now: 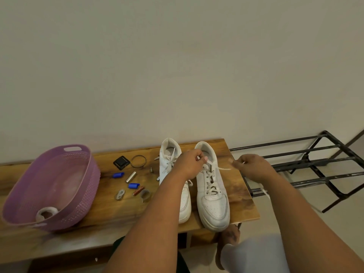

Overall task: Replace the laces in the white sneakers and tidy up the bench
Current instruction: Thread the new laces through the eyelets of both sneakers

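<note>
Your forearms fill the near side of the view, reaching over the front edge of the bench (pixel 110 217). Your left hand (pixel 190 164) is curled at the top eyelets of the right-hand sneaker (pixel 211 186), pinching the lace (pixel 224 168) there; your right hand (pixel 253 167), past the bench's right edge, pinches the same lace farther out, drawn nearly taut between your hands. Both sneakers stand side by side near the right end, the other one (pixel 169 160) loosely laced. Expect the lace to be light, limp and a little slippery, so take it close to the tip. Small clutter lies mid-bench: batteries (pixel 131 176), blue caps (pixel 118 175), a bangle (pixel 138 161). A purple basket (pixel 78 174) sits at the left end.
</note>
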